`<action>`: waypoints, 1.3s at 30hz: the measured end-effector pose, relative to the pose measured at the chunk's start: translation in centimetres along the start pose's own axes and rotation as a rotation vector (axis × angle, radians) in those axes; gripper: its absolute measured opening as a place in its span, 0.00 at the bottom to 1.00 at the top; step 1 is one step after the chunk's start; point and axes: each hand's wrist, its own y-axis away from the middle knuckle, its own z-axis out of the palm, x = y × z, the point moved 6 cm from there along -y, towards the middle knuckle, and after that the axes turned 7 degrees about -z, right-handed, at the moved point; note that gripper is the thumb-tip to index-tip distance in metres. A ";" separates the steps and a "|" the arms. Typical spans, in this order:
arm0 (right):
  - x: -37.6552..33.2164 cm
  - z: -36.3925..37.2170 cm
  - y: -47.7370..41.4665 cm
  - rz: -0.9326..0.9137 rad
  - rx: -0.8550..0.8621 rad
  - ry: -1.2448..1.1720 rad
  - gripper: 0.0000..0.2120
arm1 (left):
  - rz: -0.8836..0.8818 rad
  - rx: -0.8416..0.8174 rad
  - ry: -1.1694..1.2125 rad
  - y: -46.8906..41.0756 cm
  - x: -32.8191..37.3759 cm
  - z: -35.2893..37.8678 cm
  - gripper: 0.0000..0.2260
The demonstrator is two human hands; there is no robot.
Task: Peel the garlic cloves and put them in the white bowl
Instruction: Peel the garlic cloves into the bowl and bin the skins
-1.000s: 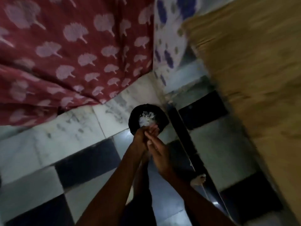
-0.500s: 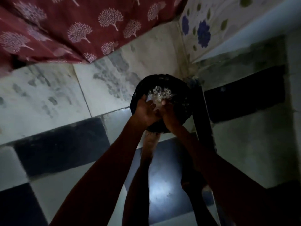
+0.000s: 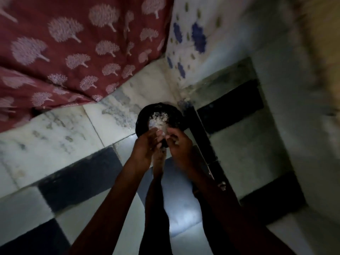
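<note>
A round black bin (image 3: 142, 119) stands on the floor and holds a pale heap of garlic peels (image 3: 158, 119). My left hand (image 3: 144, 147) and my right hand (image 3: 181, 144) hover close together over the bin's near rim, fingers curled toward each other. A pale clump of peel shows between their fingertips. The dim, blurred picture hides whether either hand grips it. No garlic clove or white bowl can be made out.
The floor is black and white marble tiles (image 3: 60, 137). A red cloth with pale tree prints (image 3: 73, 52) hangs at upper left, beside a white cloth with blue flowers (image 3: 195, 37). My leg (image 3: 158, 181) stands under my hands. A tan surface (image 3: 320, 52) rises at right.
The view pulled back and swung, so the bin looks smaller. My hands rose from inside the bin to just above its near rim and drew together.
</note>
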 end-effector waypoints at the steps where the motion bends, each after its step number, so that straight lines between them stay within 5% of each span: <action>1: -3.2 -2.6 3.3 -0.020 0.041 -0.035 0.14 | 0.033 0.030 -0.060 3.8 -0.1 1.2 0.06; 6: -13.4 -15.2 15.8 -0.110 0.225 -0.138 0.13 | 0.234 -0.135 -0.309 20.1 -2.5 10.6 0.09; 13: -13.4 -33.7 29.7 -0.101 0.517 -0.221 0.08 | 0.277 -0.433 -0.710 32.2 -14.2 24.9 0.09; 24: 0.2 -51.9 44.7 -0.066 0.883 -0.322 0.09 | 0.454 -0.568 -1.149 33.0 -35.8 41.0 0.07; 33: 9.5 -59.0 46.8 -0.017 1.022 -0.282 0.06 | 1.133 -0.559 -1.748 28.8 -45.4 50.2 0.11; 39: 11.6 -60.5 46.2 0.000 1.001 -0.255 0.05 | 1.308 -0.557 -2.015 26.7 -48.3 51.8 0.11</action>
